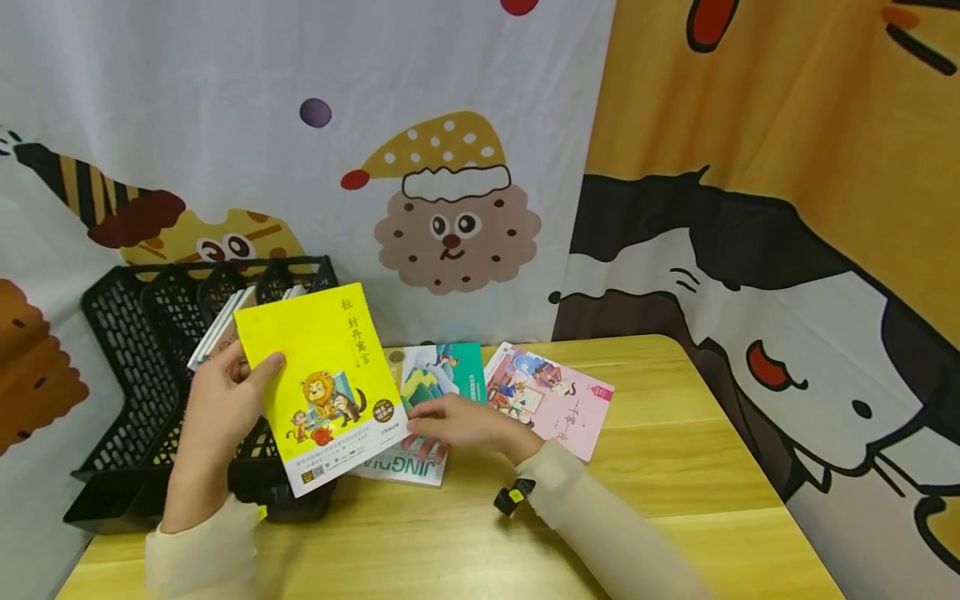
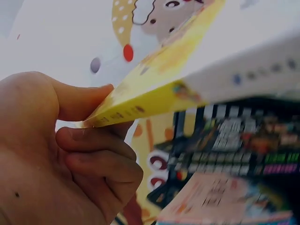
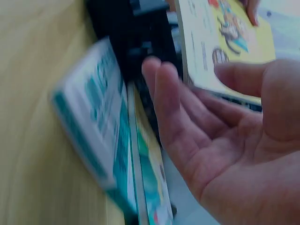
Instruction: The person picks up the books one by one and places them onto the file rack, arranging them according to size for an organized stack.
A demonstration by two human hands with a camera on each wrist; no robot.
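A yellow picture book (image 1: 330, 387) with a lion and a monkey on its cover is held up, tilted, by my left hand (image 1: 228, 408). That thumb lies on the cover's left edge, the other fingers behind; the left wrist view catches the book (image 2: 154, 101) edge-on. My right hand (image 1: 465, 421) is at the book's lower right corner, thumb over the cover, the other fingers extended and blurred; the right wrist view shows a wide gap between thumb and fingers. Beneath this hand lie a white-and-teal book (image 1: 408, 465) and a green illustrated book (image 1: 467, 371).
A black mesh book rack (image 1: 112, 333) with several dividers stands on the left, with several thin books (image 1: 221, 329) in it. Farther right, a pink book (image 1: 577, 412) lies on the wooden table (image 1: 675, 467). A printed curtain (image 1: 247, 100) hangs behind.
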